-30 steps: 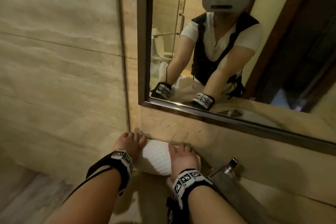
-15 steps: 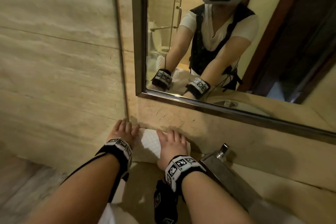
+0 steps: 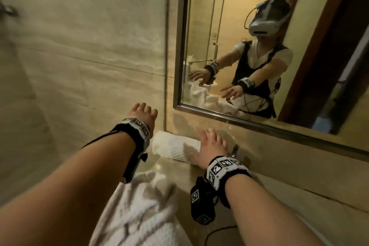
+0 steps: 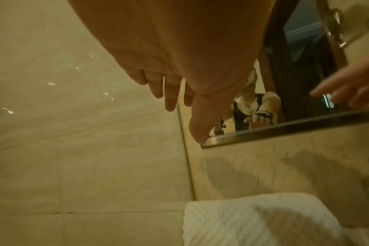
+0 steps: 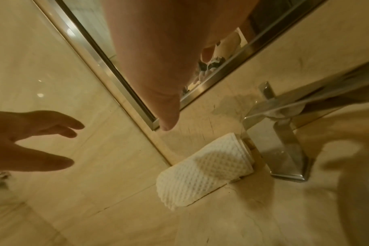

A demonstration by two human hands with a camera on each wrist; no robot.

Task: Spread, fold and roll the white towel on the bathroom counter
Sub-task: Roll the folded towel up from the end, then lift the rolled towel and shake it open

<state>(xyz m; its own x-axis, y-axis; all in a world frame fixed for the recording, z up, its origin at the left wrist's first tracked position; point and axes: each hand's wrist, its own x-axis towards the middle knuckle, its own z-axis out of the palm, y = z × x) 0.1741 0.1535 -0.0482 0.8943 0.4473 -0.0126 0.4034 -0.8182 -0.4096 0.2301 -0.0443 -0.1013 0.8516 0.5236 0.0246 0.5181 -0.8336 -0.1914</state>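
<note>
The rolled white towel (image 3: pixel 175 149) (image 4: pixel 263 221) (image 5: pixel 204 171) lies on the marble counter (image 3: pixel 175 171) against the back wall, in the corner below the mirror. My left hand (image 3: pixel 142 114) hovers above its left end with fingers spread and holds nothing. My right hand (image 3: pixel 210 143) is lifted over its right end, fingers straight and apart, also empty. In the right wrist view the roll lies free, with neither hand touching it.
A second, crumpled white towel (image 3: pixel 139 211) lies on the counter under my left forearm. A chrome faucet (image 5: pixel 280 133) stands just right of the roll. The framed mirror (image 3: pixel 259 46) hangs above, and the marble side wall (image 3: pixel 79 56) closes the left.
Both hands were resting on the rolled towel; now they have lifted off it with fingers spread. The head view has swung left and back, showing the crumpled towel.
</note>
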